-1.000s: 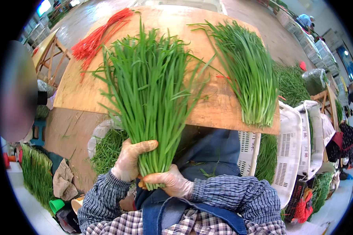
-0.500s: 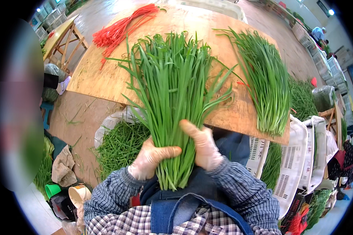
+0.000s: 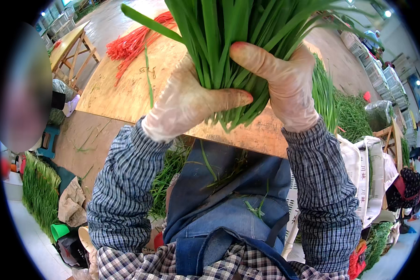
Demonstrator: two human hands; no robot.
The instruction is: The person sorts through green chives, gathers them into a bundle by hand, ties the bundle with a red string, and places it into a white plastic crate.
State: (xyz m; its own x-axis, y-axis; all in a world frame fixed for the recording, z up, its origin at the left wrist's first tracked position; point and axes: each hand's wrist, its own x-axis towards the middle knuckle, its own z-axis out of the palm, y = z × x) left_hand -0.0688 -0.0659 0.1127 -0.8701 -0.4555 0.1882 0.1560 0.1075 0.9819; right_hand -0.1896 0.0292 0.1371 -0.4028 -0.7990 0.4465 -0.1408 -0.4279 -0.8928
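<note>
Both my hands, in thin whitish gloves, are wrapped round a thick bunch of garlic chives (image 3: 238, 37) raised above the wooden table (image 3: 116, 95). My left hand (image 3: 184, 100) grips its lower left side, the thumb lying across the stems. On the other side my right hand (image 3: 284, 79) clasps it, thumb pointing up and left over the leaves. The stem ends stick out just below the hands, and the leaf tips run out of the top of the picture. Behind my right wrist, a second bunch of garlic chives (image 3: 323, 93) lies on the table, partly hidden.
Red plastic strips (image 3: 130, 44) lie at the table's far left. Loose green trimmings (image 3: 165, 179) lie below its front edge, partly behind my left sleeve. White crates (image 3: 371, 182) and more greens (image 3: 352, 116) stand at the right. Cut leaves rest on my blue apron (image 3: 247, 228).
Both hands have lifted the bunch up and away from my lap, closer to the camera. The stem ends, earlier over my apron, now hang above the table's front part.
</note>
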